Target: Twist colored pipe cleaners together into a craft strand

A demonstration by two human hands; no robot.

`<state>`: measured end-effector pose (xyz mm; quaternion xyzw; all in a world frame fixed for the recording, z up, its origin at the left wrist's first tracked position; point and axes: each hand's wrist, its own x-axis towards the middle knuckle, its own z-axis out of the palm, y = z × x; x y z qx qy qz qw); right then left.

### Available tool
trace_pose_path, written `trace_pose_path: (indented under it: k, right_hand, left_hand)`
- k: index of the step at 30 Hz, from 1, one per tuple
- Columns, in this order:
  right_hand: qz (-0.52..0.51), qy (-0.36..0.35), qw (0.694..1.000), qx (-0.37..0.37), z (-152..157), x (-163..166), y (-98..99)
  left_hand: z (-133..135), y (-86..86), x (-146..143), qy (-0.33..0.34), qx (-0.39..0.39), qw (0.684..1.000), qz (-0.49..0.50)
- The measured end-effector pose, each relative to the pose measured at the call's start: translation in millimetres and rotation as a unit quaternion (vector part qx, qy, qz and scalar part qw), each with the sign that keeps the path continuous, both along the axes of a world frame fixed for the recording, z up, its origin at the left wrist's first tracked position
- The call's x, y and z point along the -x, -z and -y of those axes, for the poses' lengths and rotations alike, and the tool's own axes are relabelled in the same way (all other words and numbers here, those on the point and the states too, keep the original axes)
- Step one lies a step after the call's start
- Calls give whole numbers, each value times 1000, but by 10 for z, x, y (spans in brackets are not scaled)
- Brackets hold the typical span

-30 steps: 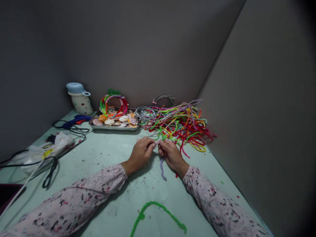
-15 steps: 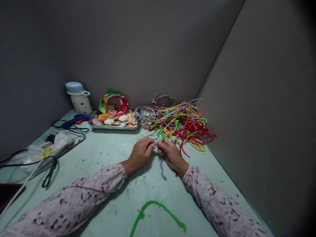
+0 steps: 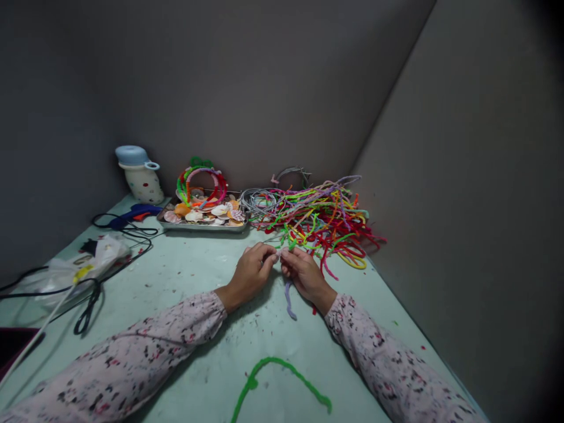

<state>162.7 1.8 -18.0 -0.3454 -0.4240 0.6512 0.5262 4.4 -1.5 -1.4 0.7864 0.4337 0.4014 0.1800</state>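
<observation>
My left hand [image 3: 251,271] and my right hand [image 3: 307,277] meet over the middle of the table, fingertips pinched close together. Between them is a pale lilac pipe cleaner [image 3: 289,301], whose loose end hangs below my right hand. Both hands are closed on it, and most of the held part is hidden by the fingers. Bits of green pipe cleaner [image 3: 291,241] show just beyond the fingertips; I cannot tell if they join the lilac one. Nearer to me, a bent green pipe cleaner [image 3: 282,362] lies on the table.
Behind my hands lies a heap of coloured pipe cleaners [image 3: 326,211] beside a coil of grey wire [image 3: 261,201]. A metal tray [image 3: 207,229] holds shells and wrapped rings [image 3: 215,176]. Leftward are a bottle [image 3: 143,183], a blue glue gun [image 3: 132,216], black cables [image 3: 90,317] and a plastic bag [image 3: 110,249].
Both hands stay almost in place; only the fingertips shift slightly at the lilac pipe cleaner. The rest of the table looks the same.
</observation>
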Motion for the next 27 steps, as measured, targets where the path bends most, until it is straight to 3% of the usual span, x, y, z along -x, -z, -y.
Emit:
trace_pose_path:
  k: [17,24,27]
  right_hand:
    - [-4,3,1000,7,9,11,-3]
    - [-84,47,995,35,-46,-24,-7]
    - [-117,69,989,52,-76,-45,-1]
  left_hand:
    - [-23,-1,15,20,-8,999,-27]
    - [10,-43,31,-74,-90,993,21]
    - [13,-42,31,-55,-91,994,28]
